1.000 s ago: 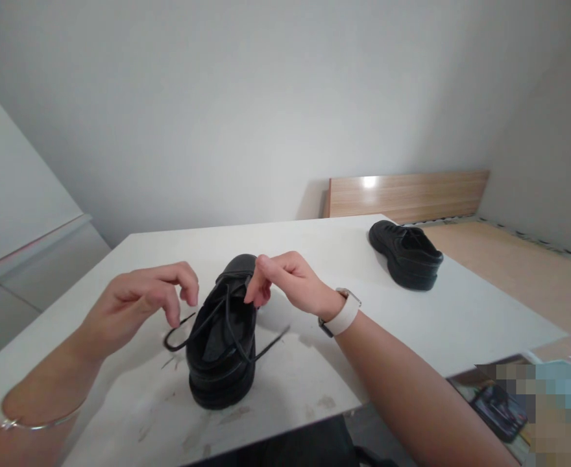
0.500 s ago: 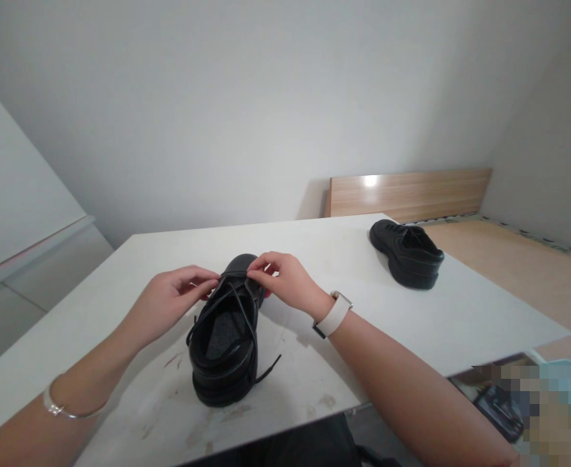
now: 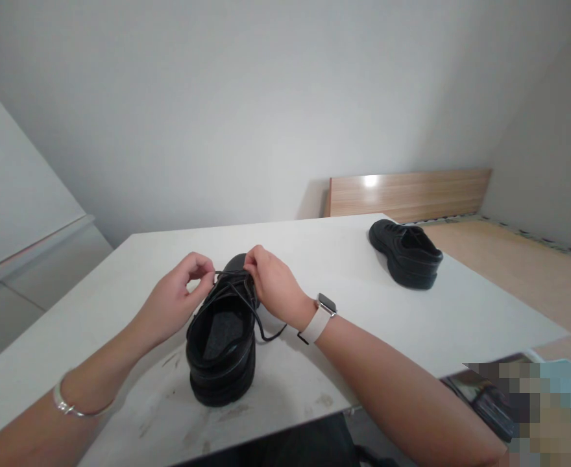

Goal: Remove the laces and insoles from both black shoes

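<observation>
A black lace-up shoe [image 3: 222, 384] stands on the white table, its heel toward me and its toe pointing away. Beside the shoe's left edge, my left hand [image 3: 181, 285] pinches a black shoelace [image 3: 226, 272] drawn across the lacing area. My right hand [image 3: 273, 282] has its fingers closed at the right side of the lacing, near the toe; its fingertips are partly hidden, and they appear to grip the lace there. One loose lace end trails off the shoe's right side onto the tabletop.
A second black shoe [image 3: 407, 256] rests at the right of the white table [image 3: 315, 253]. Behind it, a wooden board [image 3: 412, 194] leans near the wall. Several items, partly blurred out, lie below the table's right front edge.
My left hand has pulled slightly up and left, with lace now showing taut from its fingertips. My right hand has turned over and shifted a little left; the trailing lace end moved up.
</observation>
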`<control>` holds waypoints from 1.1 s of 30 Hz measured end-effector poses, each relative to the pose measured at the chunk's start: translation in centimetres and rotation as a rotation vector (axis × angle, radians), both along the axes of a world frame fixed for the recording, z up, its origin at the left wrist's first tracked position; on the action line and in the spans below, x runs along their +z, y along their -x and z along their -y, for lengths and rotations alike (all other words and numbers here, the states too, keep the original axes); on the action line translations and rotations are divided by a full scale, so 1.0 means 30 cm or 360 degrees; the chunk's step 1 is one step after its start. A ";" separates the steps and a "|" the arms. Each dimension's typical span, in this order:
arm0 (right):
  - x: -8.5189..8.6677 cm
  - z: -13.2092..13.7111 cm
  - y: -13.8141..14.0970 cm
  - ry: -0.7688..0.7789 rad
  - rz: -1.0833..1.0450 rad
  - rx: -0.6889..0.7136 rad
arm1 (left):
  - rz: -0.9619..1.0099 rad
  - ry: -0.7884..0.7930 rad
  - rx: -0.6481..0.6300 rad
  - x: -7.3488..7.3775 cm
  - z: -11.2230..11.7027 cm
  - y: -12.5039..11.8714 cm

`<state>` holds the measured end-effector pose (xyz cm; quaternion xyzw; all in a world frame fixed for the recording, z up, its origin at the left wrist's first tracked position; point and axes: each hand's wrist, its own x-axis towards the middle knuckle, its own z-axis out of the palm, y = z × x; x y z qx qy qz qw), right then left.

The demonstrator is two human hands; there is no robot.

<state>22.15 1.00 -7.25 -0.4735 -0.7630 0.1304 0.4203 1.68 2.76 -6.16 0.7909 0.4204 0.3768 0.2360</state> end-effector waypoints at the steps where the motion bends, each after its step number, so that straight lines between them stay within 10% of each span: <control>1: -0.001 -0.002 0.001 0.0034 -0.0137 0.0055 | 0.0105 0.0094 -0.0049 0.004 0.000 0.001; 5: 0.001 -0.013 -0.001 0.0365 -0.0691 0.0371 | 0.0555 0.0430 -0.0271 0.016 -0.007 0.013; 9: 0.020 -0.021 -0.024 0.0604 -0.0750 0.0531 | 0.0411 0.0250 -0.0119 0.017 -0.022 0.036; 15: 0.064 -0.024 -0.114 0.0561 -0.0413 0.0368 | -0.0379 -0.0165 -0.0018 0.017 -0.034 0.057; 20: 0.076 -0.021 -0.160 0.0426 0.0013 0.0215 | -0.0460 -0.0008 -0.0109 0.026 -0.040 0.067; 26: 0.052 -0.036 -0.119 0.0295 -0.0290 -0.0058 | -0.0525 -0.0372 0.0013 0.035 -0.053 0.096; 33: 0.062 -0.028 -0.113 0.0289 -0.0743 0.0169 | 0.0585 0.0397 -0.0041 0.080 -0.031 0.103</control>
